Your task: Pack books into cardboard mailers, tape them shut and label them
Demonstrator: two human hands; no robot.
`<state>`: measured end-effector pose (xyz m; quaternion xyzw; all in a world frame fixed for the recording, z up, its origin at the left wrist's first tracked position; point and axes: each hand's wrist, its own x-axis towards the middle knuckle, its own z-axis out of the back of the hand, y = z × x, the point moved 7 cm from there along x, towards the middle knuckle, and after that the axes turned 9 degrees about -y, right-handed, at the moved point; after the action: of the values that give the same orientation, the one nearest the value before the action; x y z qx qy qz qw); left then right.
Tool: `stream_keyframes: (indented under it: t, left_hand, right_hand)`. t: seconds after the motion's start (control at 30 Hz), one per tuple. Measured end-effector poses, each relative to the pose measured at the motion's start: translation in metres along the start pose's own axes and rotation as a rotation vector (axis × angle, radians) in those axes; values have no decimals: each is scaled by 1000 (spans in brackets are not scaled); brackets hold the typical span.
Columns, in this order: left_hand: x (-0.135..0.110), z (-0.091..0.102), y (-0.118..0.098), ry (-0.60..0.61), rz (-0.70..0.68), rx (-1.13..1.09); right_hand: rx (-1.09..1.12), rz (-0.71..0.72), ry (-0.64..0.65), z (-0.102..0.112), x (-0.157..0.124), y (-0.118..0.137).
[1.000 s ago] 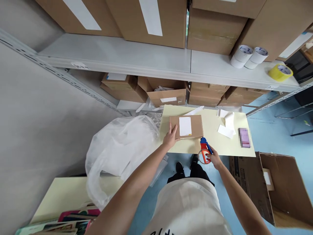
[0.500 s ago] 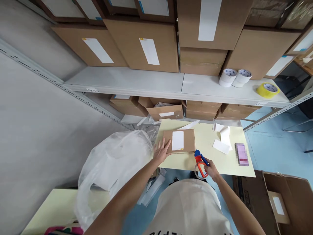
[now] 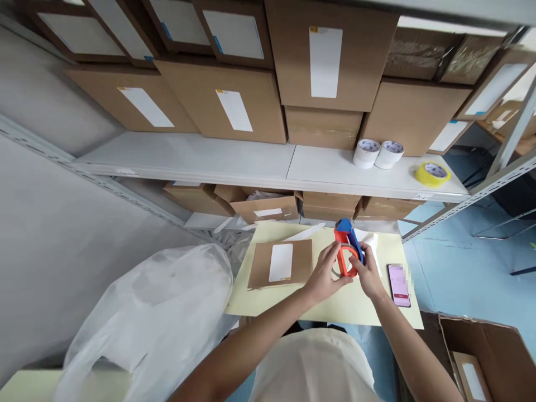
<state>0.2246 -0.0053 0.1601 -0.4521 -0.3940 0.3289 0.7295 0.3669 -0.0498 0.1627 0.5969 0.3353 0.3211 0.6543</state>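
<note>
A red and blue tape dispenser [image 3: 346,248] is raised above the table, its blue head pointing away from me. My right hand [image 3: 370,274] is closed round its right side. My left hand [image 3: 325,274] grips it from the left, fingers against the red frame and the thumb reaching under it. Part of a tape roll shows as a ring inside the dispenser. To the left lies a flat brown cardboard box [image 3: 259,264] with a white label [image 3: 281,262] on top; neither hand touches it.
The pale yellow table [image 3: 268,301] also bears paper slips [image 3: 371,241] and a phone [image 3: 399,286]. A plastic bag [image 3: 159,312] bulges at the left. Tape rolls [image 3: 378,154] and cartons [image 3: 234,106] fill the shelf ahead. An open carton [image 3: 489,340] stands at lower right.
My left hand has left the box and moved right onto the tape dispenser. My right hand has lifted the dispenser up and away from the box's corner. The view has shifted.
</note>
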Motion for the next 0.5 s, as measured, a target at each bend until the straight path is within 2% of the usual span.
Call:
stream_keyframes:
  t: [0.07,0.17,0.23,0.37,0.43,0.5]
  left_hand:
    - [42,9,-15,-51,-52,-64]
    - [109,35,-32,-174,-111,-117]
    - [154,49,-39,-234,-133,-143]
    - [229,62,-33,-305,-91,-130]
    - [252,63,-24,-302,-51,-140]
    - [265,62,-12,-281,5,-138]
  right_hand:
    - [59,94,111,-4,25,34]
    - [102,193,284,-13,66,76]
    - [90,241,336,-20,98,96]
    - [-1,307,269,-36,166,111]
    - [-74,353,217,-45,193,108]
    - [-193,426,173,-53,213,102]
